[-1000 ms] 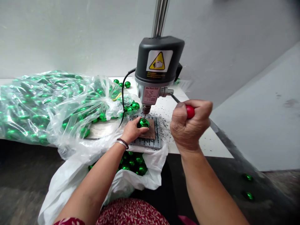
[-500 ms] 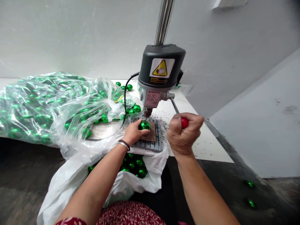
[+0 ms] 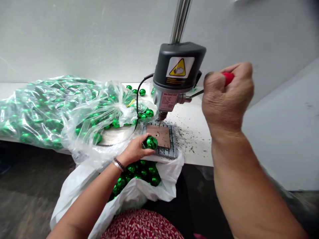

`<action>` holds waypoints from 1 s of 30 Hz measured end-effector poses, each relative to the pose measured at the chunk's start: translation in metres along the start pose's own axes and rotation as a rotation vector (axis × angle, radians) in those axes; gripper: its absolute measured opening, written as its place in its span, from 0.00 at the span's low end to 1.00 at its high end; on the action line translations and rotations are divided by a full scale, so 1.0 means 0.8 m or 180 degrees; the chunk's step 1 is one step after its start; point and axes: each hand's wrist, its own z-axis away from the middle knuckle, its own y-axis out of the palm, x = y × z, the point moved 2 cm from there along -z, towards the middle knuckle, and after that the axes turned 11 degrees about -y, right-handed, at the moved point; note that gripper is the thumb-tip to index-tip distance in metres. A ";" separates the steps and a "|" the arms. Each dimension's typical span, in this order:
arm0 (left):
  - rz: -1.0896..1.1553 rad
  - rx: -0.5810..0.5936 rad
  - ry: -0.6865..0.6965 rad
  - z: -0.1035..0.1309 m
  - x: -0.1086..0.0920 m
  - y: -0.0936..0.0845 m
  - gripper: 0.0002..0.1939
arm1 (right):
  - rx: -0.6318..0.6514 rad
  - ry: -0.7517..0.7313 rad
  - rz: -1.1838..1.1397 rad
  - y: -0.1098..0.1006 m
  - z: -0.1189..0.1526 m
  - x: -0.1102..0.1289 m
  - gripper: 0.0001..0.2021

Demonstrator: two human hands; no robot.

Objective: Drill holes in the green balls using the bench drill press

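A shiny green ball [image 3: 152, 142] is held between the thumb and fingers of my left hand [image 3: 136, 149], at the front left edge of a brown square plate [image 3: 163, 135]. The plate lies on the grey slotted base [image 3: 171, 153] of a small bench drill [image 3: 179, 68]. Its bit points down above the plate, apart from the ball. My right hand [image 3: 226, 96] is closed round the red knob [image 3: 228, 78] of the drill's lever, raised to the right of the drill head.
A big clear plastic bag [image 3: 47, 113] of green balls covers the table's left. Below the base, a white bag [image 3: 129, 196] holds several more. Loose balls [image 3: 142, 92] lie behind, a black cable [image 3: 137, 106] hangs beside the drill, and dark shavings litter the white table [image 3: 196, 132].
My right hand has swung the lever up and right, and the bit has risen. My left hand has drawn the ball from under the bit toward me. The view has shifted slightly.
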 end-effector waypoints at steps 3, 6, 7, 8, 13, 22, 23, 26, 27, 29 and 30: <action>-0.0709 0.0549 -0.0021 0.038 0.017 -0.017 0.31 | -0.0093 -0.0010 -0.0116 0.003 0.004 -0.008 0.06; -0.1316 0.0756 -0.0214 0.067 0.027 -0.032 0.30 | -0.0110 0.0082 -0.0118 0.004 0.003 -0.012 0.07; -0.1351 0.0713 -0.0265 0.073 0.027 -0.037 0.29 | -0.0112 0.0077 -0.0104 0.004 0.002 -0.011 0.06; -0.1288 0.0633 -0.0318 0.076 0.026 -0.043 0.28 | -0.0127 0.0072 -0.0081 0.003 0.001 -0.010 0.06; -0.0871 -0.0605 -0.0743 0.045 0.021 -0.095 0.18 | -0.0067 0.0207 0.0006 0.000 0.001 -0.003 0.03; -0.2359 -0.0967 -0.1368 -0.069 0.082 -0.141 0.25 | -0.0135 0.0173 -0.0056 -0.002 0.001 -0.002 0.03; -0.2408 -0.0902 -0.1395 -0.075 0.085 -0.139 0.25 | -0.0138 0.0164 -0.0057 -0.002 0.001 -0.002 0.03; -0.2484 -0.0755 -0.1548 -0.080 0.088 -0.132 0.27 | -0.0169 -0.0017 -0.0118 -0.002 0.002 -0.004 0.03; -0.2467 -0.0719 -0.1570 -0.078 0.088 -0.132 0.27 | -0.0171 -0.0091 -0.0146 -0.002 0.003 -0.005 0.04; -0.2203 -0.0670 -0.1526 -0.065 0.082 -0.132 0.26 | -0.0176 -0.0202 -0.0200 -0.002 0.004 -0.006 0.05; -0.1886 -0.0633 -0.1508 -0.056 0.078 -0.133 0.26 | -0.0174 -0.0207 -0.0225 -0.002 0.005 -0.005 0.05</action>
